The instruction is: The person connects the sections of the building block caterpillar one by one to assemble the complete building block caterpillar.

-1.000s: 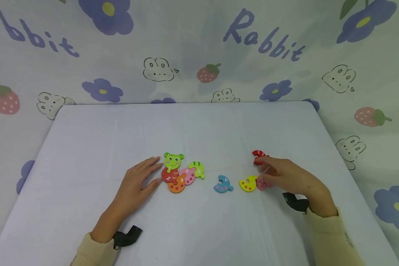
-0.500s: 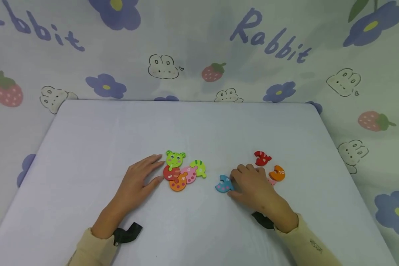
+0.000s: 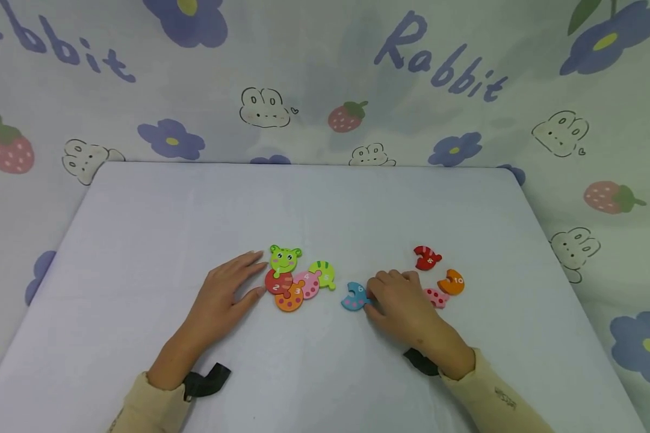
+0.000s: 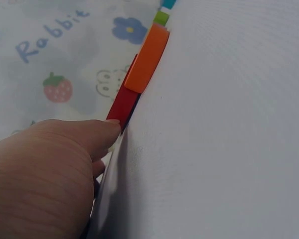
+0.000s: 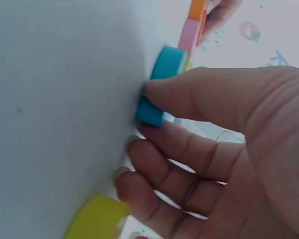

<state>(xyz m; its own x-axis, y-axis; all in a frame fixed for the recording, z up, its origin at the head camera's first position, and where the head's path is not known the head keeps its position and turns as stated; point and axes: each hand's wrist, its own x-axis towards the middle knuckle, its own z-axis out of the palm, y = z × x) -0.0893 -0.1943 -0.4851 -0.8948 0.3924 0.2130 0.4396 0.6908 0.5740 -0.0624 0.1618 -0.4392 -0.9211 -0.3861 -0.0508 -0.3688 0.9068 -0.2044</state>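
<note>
A joined chain of flat puzzle pieces lies mid-table: green frog head [image 3: 284, 258], red piece [image 3: 276, 282], orange piece [image 3: 289, 299], pink piece [image 3: 307, 284], green piece [image 3: 323, 273]. My left hand [image 3: 251, 278] lies flat beside it, with its straight fingers touching the red piece [image 4: 120, 107]. My right hand [image 3: 371, 297] pinches a blue piece [image 3: 354, 297] against the table, just right of the chain; the thumb and forefinger hold the blue piece [image 5: 150, 112]. A yellow piece [image 5: 97, 219] lies under the right palm and is hidden in the head view.
Three loose pieces lie right of my right hand: a striped red one [image 3: 427, 257], an orange one [image 3: 452, 282] and a dotted pink one [image 3: 436, 297]. The white table [image 3: 195, 204] is backed by a printed cloth wall. Black straps [image 3: 208, 382] sit at both wrists.
My right hand left the loose pieces at the right, came left onto the blue piece, then slid and turned it toward the chain. The left hand stayed put.
</note>
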